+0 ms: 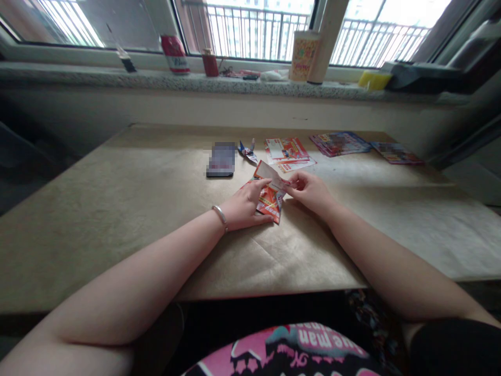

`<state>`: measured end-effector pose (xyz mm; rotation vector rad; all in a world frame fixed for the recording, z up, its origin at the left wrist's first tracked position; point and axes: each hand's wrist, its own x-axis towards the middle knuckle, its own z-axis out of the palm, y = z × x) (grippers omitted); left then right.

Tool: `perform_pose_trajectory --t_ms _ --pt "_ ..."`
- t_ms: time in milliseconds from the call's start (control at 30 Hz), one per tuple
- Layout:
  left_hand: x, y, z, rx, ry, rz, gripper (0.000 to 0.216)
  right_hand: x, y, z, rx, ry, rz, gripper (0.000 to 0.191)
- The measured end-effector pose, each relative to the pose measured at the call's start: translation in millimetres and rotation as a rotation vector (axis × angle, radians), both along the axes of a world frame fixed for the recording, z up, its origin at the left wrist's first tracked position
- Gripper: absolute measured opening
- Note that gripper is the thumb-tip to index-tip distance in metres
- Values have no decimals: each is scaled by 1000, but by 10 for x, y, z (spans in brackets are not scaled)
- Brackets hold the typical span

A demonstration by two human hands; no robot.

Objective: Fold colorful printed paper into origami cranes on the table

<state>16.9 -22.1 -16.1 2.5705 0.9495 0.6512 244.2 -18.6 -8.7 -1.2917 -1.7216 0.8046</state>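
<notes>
A sheet of printed paper [270, 199], red and orange with a plain pale back, lies partly folded on the table between my hands. My left hand [247, 202] rests at its left side, index finger stretched across the folded part and thumb spread along the lower edge. Its other fingers are mostly hidden. From the right, my right hand [309, 190] pinches the paper's edge between thumb and fingers. Just beyond my hands stands a small folded paper figure [247, 152], blue and white with pointed tips.
A dark, blurred flat rectangular object [221, 160] lies left of the figure. Printed sheets [287, 150] are behind my right hand, with stacked colourful papers [338, 143] farther right. The windowsill [235, 83] holds a red can [175, 54], a cup [303, 56] and a yellow item [374, 80].
</notes>
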Motion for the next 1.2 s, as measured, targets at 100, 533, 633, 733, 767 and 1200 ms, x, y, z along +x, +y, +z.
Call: perform_pose_trajectory --t_ms 100,533,633,733,767,1200 --pt "-4 10 13 7 40 -15 100 -9 -30 28 11 -66 -30 25" --pt "1 16 23 35 96 -11 104 -74 -116 102 191 -529 -184 21" --pt "1 17 24 19 103 -3 104 -103 -120 99 157 -546 -199 16" --pt "0 26 8 17 101 -3 104 -93 -71 56 113 -483 -177 15" --pt "-1 31 0 23 95 -8 104 -85 -52 39 110 -456 -177 16" --pt "-16 125 -104 273 -59 -53 88 -3 -23 -30 99 -193 35 20"
